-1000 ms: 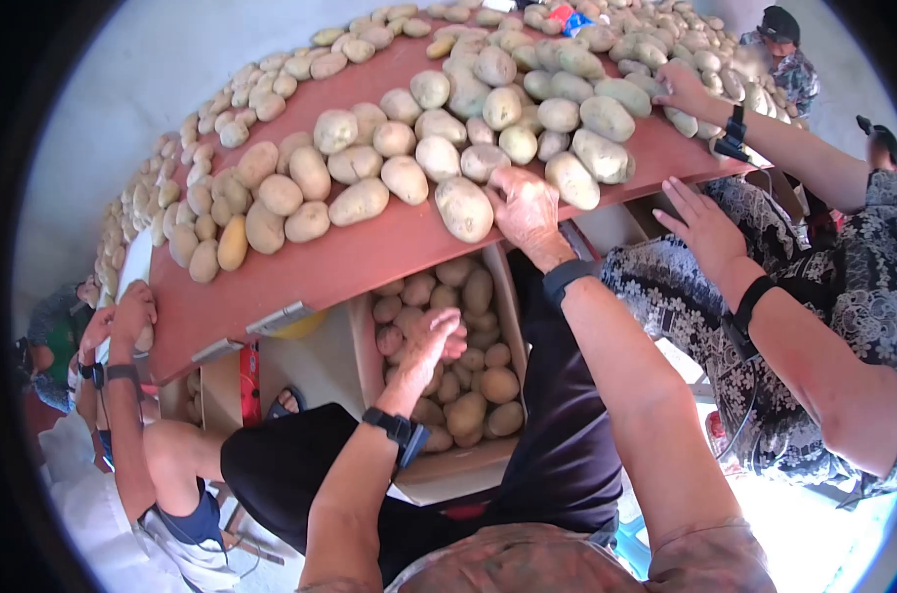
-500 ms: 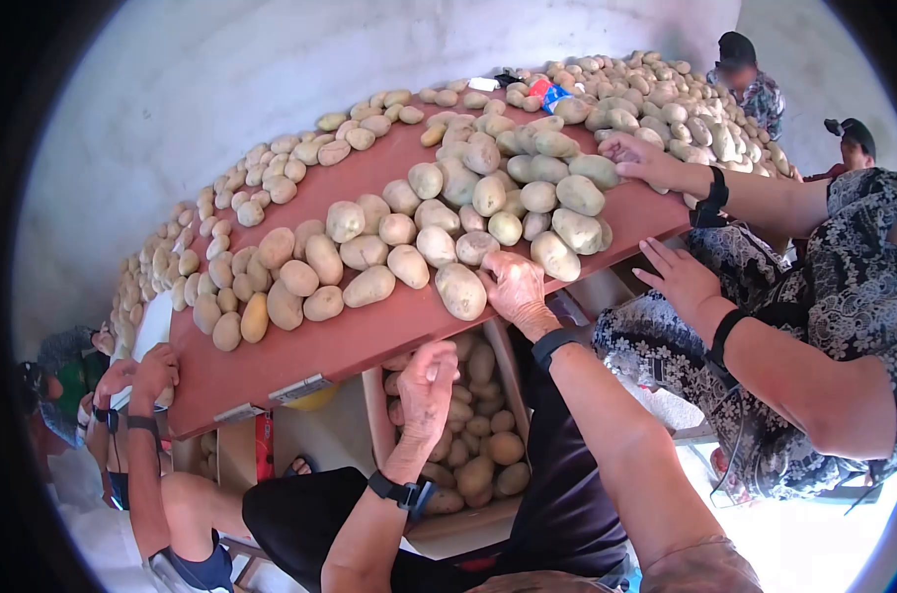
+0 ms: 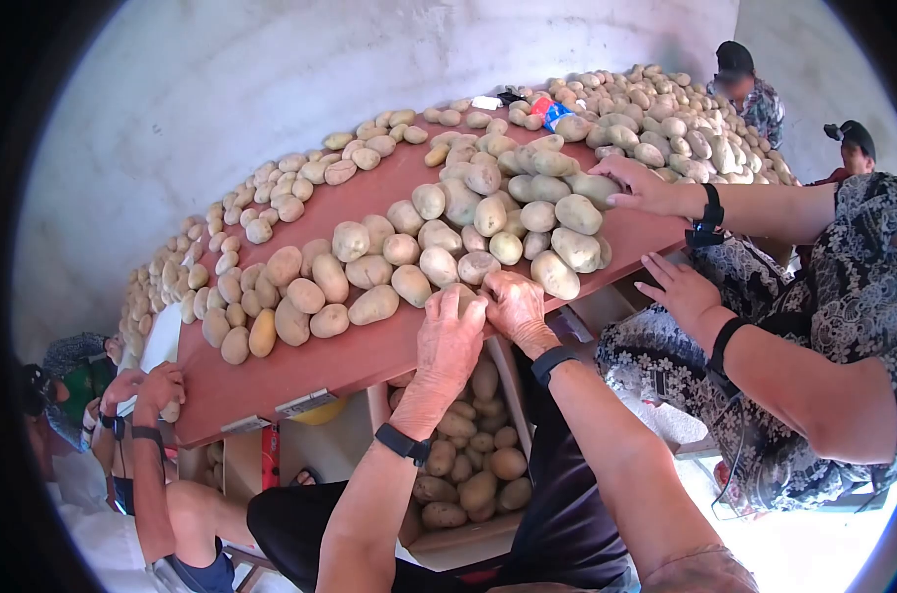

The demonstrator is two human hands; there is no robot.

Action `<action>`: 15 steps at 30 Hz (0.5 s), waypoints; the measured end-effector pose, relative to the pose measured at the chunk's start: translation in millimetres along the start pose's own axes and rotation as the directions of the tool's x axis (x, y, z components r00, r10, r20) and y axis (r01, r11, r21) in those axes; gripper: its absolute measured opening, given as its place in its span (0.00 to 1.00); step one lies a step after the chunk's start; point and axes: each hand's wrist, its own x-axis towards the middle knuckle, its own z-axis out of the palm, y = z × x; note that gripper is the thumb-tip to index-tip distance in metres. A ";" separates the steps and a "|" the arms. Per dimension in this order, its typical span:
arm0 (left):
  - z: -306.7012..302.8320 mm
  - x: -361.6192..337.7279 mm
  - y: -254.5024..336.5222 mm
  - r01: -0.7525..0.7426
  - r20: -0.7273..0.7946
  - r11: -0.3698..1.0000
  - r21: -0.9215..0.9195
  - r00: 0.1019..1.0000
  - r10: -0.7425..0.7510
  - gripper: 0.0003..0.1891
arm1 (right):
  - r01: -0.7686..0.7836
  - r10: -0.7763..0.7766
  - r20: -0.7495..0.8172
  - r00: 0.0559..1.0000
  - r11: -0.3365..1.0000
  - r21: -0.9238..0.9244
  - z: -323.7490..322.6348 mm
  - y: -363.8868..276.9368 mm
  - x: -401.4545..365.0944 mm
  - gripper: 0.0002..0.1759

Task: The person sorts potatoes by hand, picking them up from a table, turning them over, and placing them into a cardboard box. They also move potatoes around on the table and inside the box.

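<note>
At the near edge of the reddish-brown table [image 3: 233, 385], my left hand [image 3: 448, 346] is closed over a potato [image 3: 464, 291]. The fingers cover most of that potato. My right hand [image 3: 515, 308] touches its right side with curled fingers, close against the left hand. Just behind both hands lies a row of loose potatoes [image 3: 373, 304], part of a larger heap. Below the table edge, between my legs, a cardboard box [image 3: 460, 540] holds several potatoes [image 3: 476, 488].
On the right, a person in a patterned top [image 3: 844, 326] has one hand [image 3: 638, 186] at the heap. Another person's hands [image 3: 158, 387] are at the table's left end. A blue and red packet [image 3: 550, 112] lies among potatoes at the back. Metal hinges [image 3: 305, 404] line the front edge.
My left hand has risen from above the box to the table edge and closed on the potato beside my right hand. The view has tilted slightly.
</note>
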 end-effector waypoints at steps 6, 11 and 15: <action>-3.3 -23.5 -19.4 0.173 -0.180 0.806 -0.566 0.928 -0.326 0.22 | 0.010 -0.010 -0.027 1.000 1.000 -0.001 -0.5 -2.3 -0.8 0.09; -43.0 -46.3 -7.3 0.339 0.325 -0.086 -0.937 0.752 -0.573 0.19 | 0.001 -0.002 -0.007 1.000 1.000 -0.015 -2.8 -4.3 1.8 0.09; -38.5 -79.3 0.8 0.396 0.425 -0.185 -0.900 0.693 -0.582 0.20 | -0.006 0.006 -0.022 1.000 1.000 -0.025 1.0 -1.8 2.6 0.09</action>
